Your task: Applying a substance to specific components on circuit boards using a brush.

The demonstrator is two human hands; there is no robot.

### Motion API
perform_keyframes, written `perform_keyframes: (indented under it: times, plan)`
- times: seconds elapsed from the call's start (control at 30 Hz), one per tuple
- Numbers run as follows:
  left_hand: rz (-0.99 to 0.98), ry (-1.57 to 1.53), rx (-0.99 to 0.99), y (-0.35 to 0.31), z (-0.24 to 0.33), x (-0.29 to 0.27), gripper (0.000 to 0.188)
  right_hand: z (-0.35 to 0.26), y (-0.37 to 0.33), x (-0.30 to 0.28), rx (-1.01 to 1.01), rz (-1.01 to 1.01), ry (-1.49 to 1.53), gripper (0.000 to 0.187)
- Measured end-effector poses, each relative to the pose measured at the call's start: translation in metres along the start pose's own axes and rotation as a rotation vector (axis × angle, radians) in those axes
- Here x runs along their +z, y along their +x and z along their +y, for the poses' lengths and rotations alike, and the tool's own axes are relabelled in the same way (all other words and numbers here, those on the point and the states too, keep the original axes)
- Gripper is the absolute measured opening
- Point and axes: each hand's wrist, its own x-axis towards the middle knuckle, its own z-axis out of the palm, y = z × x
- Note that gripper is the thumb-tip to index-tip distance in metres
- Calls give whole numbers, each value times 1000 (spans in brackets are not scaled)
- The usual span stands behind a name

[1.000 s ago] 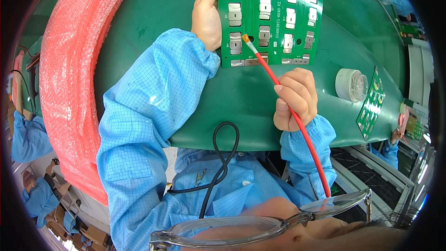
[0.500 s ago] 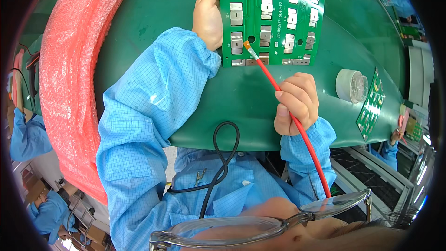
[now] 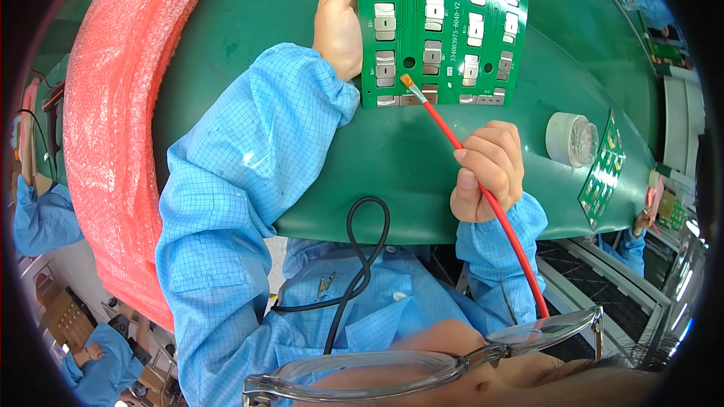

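My left hand (image 3: pixel 339 30) grips the left edge of a green circuit board (image 3: pixel 415 30), thumb stretched up along the rim and the other fingers hidden behind it. Rows of silvery metal clips cover the board's face. In my right hand (image 3: pixel 490 173) is a paintbrush (image 3: pixel 443 126) with a long red handle, a metal ferrule and short orange-brown bristles. Its tip lies over the lower part of the board, just below a round hole and beside the lower left clips. Whether the bristles touch the surface I cannot tell.
A tall stack of pink bubble wrap (image 3: pixel 113 128) stands on the left of the green table mat (image 3: pixel 241 7). To the right are a white round tub (image 3: pixel 566 139) and another circuit board (image 3: pixel 603 169). A black cord (image 3: pixel 367 275) loops before my blue smock. Other people work at both sides.
The brush and my right hand have shifted slightly right and down, taking the bristles off the lower left clip's edge. The board has barely moved. A person at the lower left has changed position.
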Motion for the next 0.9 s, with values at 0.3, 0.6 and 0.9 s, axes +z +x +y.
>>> perform_keyframes:
  times: [0.3,0.6,0.9]
  plan:
    - [24,0,-17,-1,1,2,41,-2,-2,-7,38,-25,-28,12]
    - [-6,-5,-7,-1,1,0,41,-4,-2,-2,31,61,-27,12]
    - [-49,-54,-30,-2,1,1,41,-8,-3,-4,62,64,-19,12]
